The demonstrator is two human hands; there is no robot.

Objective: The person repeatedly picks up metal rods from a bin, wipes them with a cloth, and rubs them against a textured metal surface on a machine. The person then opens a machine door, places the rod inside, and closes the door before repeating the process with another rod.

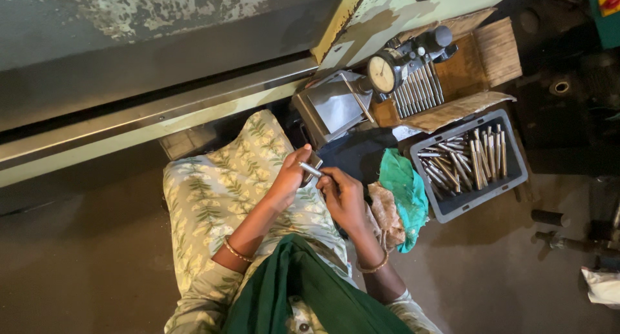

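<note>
While both hands meet over the lap, the left hand (pixel 289 176) and right hand (pixel 341 193) pinch a short silvery steel pin (pixel 310 169). Its long axis runs ten to four o'clock. Steady fingertip grip seems best; similar pins fill the grey plastic tray (pixel 513 154) at three o'clock.

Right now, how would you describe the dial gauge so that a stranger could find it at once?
Start at the grey tray full of metal pins on the right. Look up and left, past the row of upright pins by the wooden block. The dial gauge stands there: the only round, pale, clock-like face among straight metal parts.
</note>
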